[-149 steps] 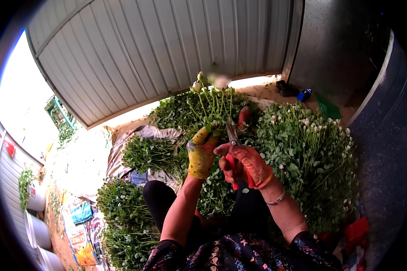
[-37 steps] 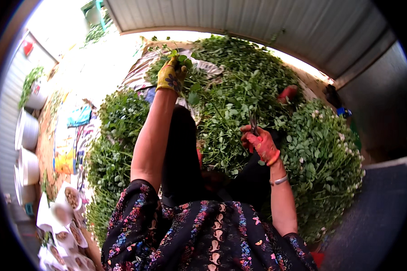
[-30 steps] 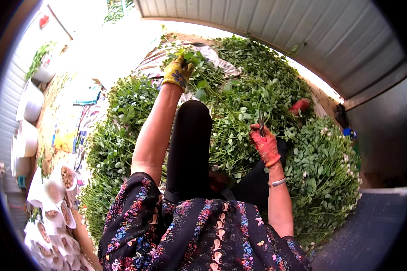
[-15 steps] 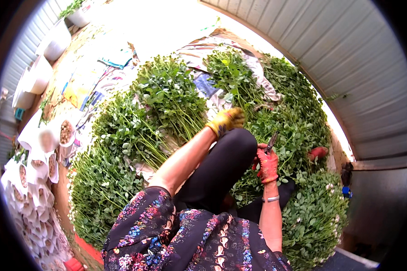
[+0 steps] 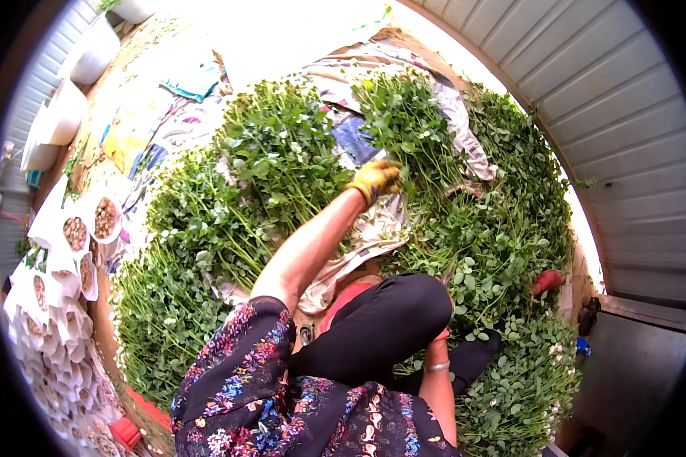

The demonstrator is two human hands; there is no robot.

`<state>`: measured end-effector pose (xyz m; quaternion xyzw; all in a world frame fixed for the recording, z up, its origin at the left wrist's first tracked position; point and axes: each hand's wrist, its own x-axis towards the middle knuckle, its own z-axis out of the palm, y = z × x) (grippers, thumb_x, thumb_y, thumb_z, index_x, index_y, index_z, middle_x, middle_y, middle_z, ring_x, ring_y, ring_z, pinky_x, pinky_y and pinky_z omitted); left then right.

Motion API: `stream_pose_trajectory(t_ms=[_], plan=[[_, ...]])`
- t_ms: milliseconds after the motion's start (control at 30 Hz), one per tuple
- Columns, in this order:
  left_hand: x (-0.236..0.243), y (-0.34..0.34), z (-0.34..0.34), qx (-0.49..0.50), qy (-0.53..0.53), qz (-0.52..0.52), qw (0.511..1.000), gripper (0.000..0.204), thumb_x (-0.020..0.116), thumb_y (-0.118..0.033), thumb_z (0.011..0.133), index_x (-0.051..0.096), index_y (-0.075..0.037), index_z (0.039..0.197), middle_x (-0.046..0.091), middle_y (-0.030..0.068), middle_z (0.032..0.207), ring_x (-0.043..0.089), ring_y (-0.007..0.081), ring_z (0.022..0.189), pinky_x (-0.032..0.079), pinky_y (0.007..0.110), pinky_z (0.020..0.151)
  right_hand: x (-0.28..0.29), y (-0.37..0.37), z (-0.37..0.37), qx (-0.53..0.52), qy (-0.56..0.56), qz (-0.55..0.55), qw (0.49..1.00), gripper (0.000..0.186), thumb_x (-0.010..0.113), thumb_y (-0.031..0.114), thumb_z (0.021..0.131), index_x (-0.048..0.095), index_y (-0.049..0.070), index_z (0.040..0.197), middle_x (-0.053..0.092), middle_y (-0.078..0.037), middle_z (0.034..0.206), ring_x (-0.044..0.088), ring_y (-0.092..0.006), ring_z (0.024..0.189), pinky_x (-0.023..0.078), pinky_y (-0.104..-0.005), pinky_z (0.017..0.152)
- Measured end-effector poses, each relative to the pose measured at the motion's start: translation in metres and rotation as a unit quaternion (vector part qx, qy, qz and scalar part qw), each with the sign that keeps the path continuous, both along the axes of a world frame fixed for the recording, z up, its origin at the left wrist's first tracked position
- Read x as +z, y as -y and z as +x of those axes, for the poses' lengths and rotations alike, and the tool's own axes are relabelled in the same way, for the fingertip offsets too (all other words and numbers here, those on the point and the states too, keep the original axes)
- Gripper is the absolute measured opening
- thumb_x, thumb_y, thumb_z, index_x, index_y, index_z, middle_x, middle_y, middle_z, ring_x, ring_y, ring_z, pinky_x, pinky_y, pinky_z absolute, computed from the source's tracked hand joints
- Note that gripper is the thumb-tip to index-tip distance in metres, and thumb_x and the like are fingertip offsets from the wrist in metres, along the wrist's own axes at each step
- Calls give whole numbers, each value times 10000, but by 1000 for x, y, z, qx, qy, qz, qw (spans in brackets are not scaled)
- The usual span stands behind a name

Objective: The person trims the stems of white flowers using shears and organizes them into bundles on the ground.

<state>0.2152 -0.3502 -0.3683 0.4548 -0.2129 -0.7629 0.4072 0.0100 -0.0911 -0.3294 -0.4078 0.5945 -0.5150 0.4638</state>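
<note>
Nearest, at 6 o'clock, the person's floral sleeve point(image 5: 236, 388) and dark-trousered knee point(image 5: 400, 308) fill the lower part of the view. The right hand is hidden behind that knee at about 5 o'clock; only the forearm with its silver bracelet point(image 5: 437, 367) shows, so its grip cannot be told. From the sleeve the bare left forearm runs up toward 12 o'clock to the left hand point(image 5: 375, 179), in a yellow glove, which rests at the stem end of a bunch of leafy green stems point(image 5: 404, 122) lying near the centre; its fingers curl into the stems, but whether the grip is closed on them cannot be told. Under the hand lies a pale cloth point(image 5: 373, 228) spread on the ground. More bundles of greenery point(image 5: 267, 167) lie just beside it at 10 o'clock, and a larger heap point(image 5: 511, 213) at 3 o'clock. Farther out at 8 o'clock stand rows of white paper cones point(image 5: 61, 274). A corrugated metal wall point(image 5: 625, 114) curves at 2 o'clock.
</note>
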Motion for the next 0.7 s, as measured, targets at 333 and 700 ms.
stream_pose_trajectory(t_ms=[333,700], plan=[[-107,114,-39,79,241,69,965,583,543,49,836,317,-120,1346,565,138,973,596,278,677,545,420,544,-14,-86,-4,88,-331,24,939,260,603,162,816,596,15,1030,647,-117,907,640,-241,815,504,-332,710],[-180,150,-70,-286,725,-134,612,316,554,-159,806,573,-47,1101,642,121,968,643,254,861,514,348,711,18,-53,3,-36,-22,258,965,294,579,164,853,567,1,1097,635,-67,861,601,-130,742,496,-266,673]])
